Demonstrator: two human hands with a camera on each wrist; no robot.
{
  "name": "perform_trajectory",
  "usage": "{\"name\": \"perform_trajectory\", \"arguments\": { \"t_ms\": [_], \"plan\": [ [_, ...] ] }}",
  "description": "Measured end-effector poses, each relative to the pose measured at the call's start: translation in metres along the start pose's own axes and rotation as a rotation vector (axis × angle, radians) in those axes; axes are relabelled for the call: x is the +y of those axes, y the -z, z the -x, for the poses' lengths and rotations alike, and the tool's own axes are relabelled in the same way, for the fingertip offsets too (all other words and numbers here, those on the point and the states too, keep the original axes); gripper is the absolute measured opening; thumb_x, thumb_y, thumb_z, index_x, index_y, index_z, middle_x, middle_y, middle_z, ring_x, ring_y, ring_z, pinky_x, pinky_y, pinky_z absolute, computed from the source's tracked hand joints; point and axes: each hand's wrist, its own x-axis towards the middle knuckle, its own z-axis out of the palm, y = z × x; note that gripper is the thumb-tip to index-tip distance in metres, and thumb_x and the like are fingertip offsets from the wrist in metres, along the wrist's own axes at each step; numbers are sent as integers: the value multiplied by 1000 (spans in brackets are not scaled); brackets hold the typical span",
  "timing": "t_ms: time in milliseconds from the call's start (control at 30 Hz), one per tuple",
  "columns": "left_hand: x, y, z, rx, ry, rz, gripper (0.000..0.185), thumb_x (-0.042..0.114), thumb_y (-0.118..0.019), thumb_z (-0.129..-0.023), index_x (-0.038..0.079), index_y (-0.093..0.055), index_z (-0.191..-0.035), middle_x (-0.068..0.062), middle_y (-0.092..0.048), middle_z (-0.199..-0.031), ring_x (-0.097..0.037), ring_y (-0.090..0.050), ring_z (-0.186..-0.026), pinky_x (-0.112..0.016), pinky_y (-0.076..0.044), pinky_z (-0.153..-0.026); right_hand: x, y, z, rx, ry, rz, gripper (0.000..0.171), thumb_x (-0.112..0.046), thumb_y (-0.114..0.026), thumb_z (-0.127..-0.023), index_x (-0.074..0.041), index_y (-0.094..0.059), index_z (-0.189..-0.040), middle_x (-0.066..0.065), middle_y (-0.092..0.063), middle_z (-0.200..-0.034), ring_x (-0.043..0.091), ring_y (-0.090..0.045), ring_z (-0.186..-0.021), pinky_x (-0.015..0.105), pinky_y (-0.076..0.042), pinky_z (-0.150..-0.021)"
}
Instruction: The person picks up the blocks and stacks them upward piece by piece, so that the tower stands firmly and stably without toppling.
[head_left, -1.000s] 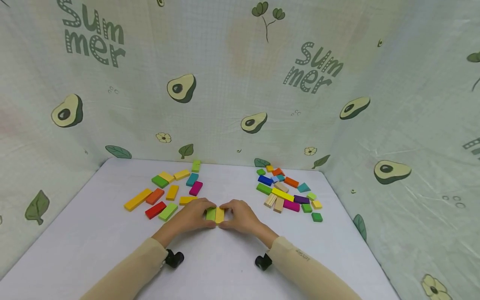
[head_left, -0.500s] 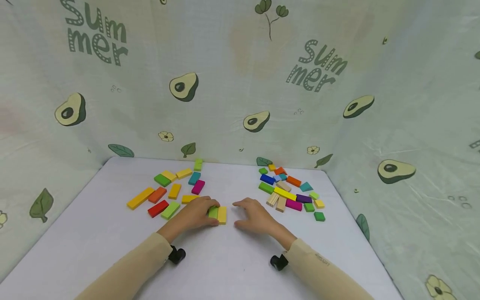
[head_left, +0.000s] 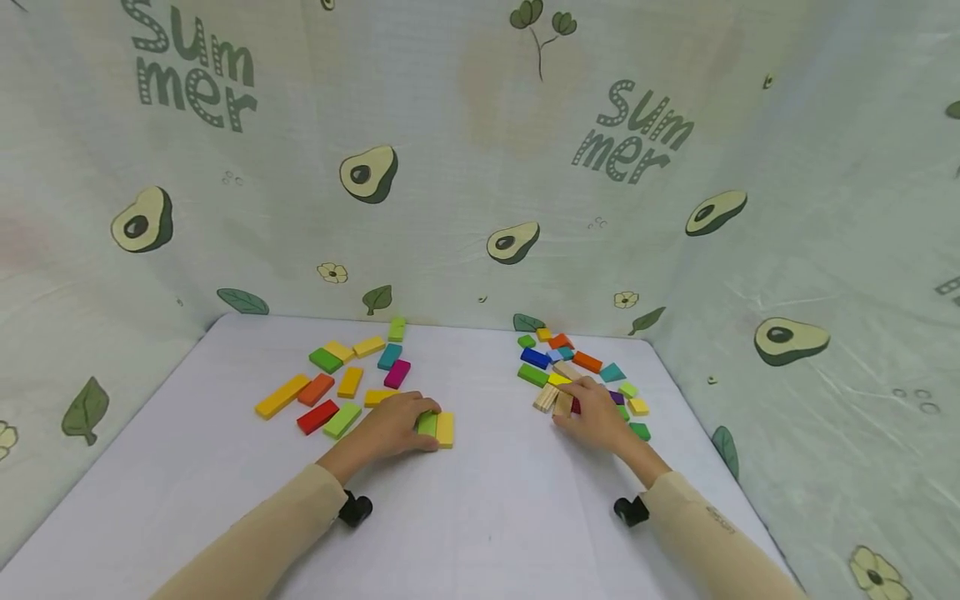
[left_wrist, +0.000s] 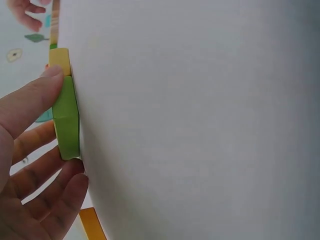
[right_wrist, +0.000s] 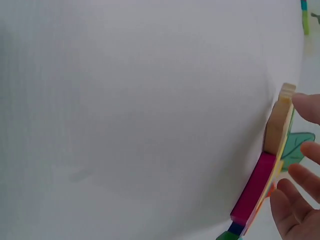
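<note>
On the white table, my left hand (head_left: 401,423) pinches a light green block (head_left: 427,424) between thumb and fingers. A yellow block (head_left: 445,431) lies flush against its right side. In the left wrist view the thumb lies over the joint of the green block (left_wrist: 67,117) and the yellow block (left_wrist: 60,61). My right hand (head_left: 596,414) reaches over the right-hand group, thumb and forefinger spread about a plain wooden block (head_left: 562,405). In the right wrist view the thumb is close by the wooden block (right_wrist: 276,127); contact is unclear. A magenta block (right_wrist: 254,189) adjoins it.
Left of my left hand lie scattered blocks, among them a red block (head_left: 318,417), an orange block (head_left: 316,389) and a long yellow-orange block (head_left: 282,396). A blue block (head_left: 535,358) and a teal triangle (head_left: 611,372) belong to the right-hand group. Printed cloth walls the table.
My right hand has let go of the yellow block and moved right to the wooden block. The left hand has stayed on the green block.
</note>
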Motion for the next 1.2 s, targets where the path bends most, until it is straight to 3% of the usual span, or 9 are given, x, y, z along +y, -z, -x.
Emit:
{"name": "perform_trajectory", "arguments": {
  "t_ms": [300,633,967,1200],
  "plan": [
    [1,0,-2,0,-5,-5,56,43,-90,-85,22,-72,-133,0,-68,-119,-18,-59,-103,-41,-57,-96,14,-2,-1,-33,-31,69,60,-32,-85,-92,-1,-68,-140,19,-61,-128,34,-52,-111,49,-55,-94],
    [2,0,-2,-4,6,-19,56,43,-90,-84,23,-72,-133,0,-68,-120,-18,-60,-103,-41,-57,-96,13,-2,1,-48,37,87,55,-31,-84,-93,-4,-69,-138,18,-66,-138,34,-55,-116,52,-54,-100],
    [3,4,-2,-6,-8,-20,54,43,-91,-84,22,-73,-130,1,-68,-119,-17,-59,-103,-39,-57,-95,13,-4,3,-100,32,21,59,-27,-85,-92,-4,-66,-143,19,-64,-137,35,-54,-121,55,-53,-104],
    [-1,3,-2,-7,-21,0,54,43,-91,-84,23,-73,-130,3,-68,-116,-16,-59,-102,-39,-56,-95,-2,-6,8,-111,69,-47,59,-28,-88,-89,-6,-68,-140,16,-64,-139,34,-56,-124,57,-52,-105]
  ]
}}
